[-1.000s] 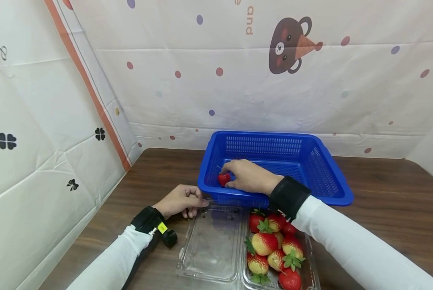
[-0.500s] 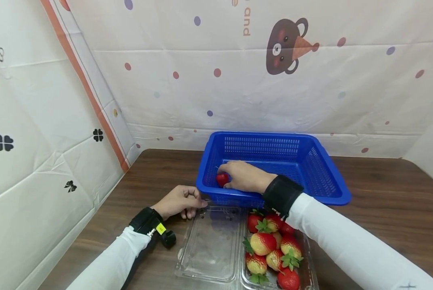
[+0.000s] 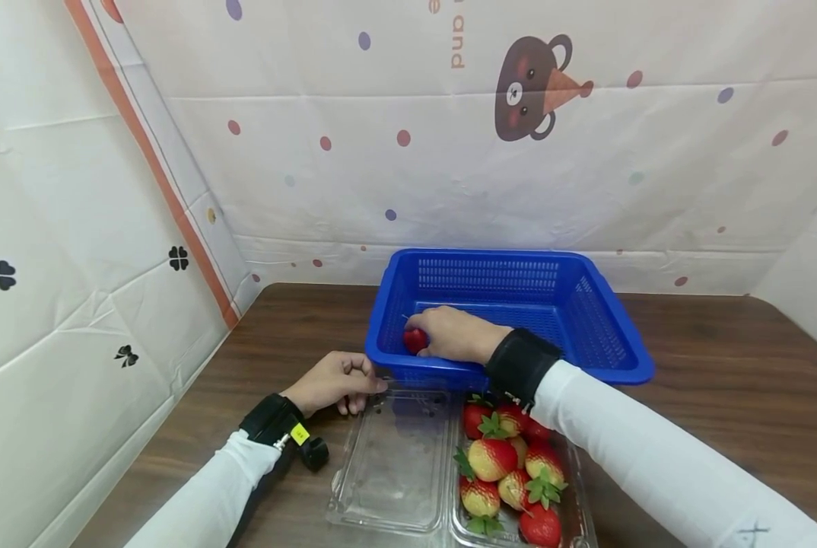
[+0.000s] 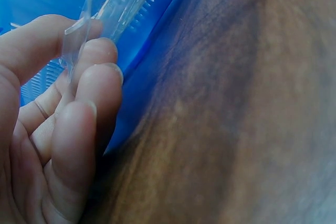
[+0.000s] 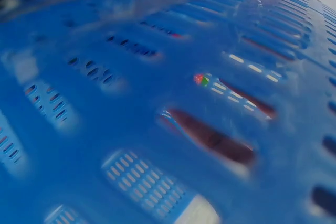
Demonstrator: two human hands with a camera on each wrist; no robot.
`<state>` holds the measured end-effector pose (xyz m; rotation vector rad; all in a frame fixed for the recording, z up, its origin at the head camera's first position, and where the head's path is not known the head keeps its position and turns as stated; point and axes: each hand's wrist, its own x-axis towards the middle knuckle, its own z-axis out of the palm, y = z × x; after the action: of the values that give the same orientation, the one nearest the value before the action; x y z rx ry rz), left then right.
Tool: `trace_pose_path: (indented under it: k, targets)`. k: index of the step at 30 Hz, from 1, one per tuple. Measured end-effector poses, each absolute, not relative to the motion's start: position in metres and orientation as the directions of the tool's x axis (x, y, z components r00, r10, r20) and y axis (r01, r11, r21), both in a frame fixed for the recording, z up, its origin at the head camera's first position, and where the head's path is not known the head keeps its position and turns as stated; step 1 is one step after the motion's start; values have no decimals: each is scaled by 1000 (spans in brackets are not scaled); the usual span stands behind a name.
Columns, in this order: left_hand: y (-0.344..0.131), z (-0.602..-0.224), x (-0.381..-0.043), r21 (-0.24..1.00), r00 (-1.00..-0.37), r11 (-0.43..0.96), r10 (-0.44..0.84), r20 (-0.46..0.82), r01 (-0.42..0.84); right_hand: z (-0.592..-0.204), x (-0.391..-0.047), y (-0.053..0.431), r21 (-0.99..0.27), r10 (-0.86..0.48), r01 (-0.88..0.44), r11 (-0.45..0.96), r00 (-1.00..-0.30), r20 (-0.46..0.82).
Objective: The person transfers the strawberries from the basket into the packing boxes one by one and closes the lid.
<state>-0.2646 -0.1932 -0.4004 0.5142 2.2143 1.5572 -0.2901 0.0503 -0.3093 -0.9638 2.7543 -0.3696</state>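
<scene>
My right hand reaches over the near wall into the blue basket and holds a cherry, glossy red with a thin stem, near the left end. In the right wrist view the basket wall fills the picture and hides the cherry. At the basket's near left corner, my left hand pinches the clear plastic lid by its far left corner. The left wrist view shows that lid edge between thumb and fingers. Right of the lid, the box's tray holds several red and yellow strawberries.
Everything stands on a dark wood table. Behind it hangs a white printed sheet, and another runs along the left side. My right forearm passes over the strawberry tray's far right corner.
The whole view shifts slightly leftward. Both hands keep their places: the right stays on the cherry in the basket, the left on the lid corner.
</scene>
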Motion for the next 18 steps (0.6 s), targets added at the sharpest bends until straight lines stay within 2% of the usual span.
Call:
trace_pose_path:
  k: [6, 18]
  targets:
    - [-193, -401, -265, 945, -858, 318, 505, -97, 81, -311, -291, 51, -336, -627, -560, 757, -767, -136]
    - [-193, -400, -264, 945, -858, 318, 503, -102, 75, -310, -292, 50, -330, -617, -539, 775, -758, -212]
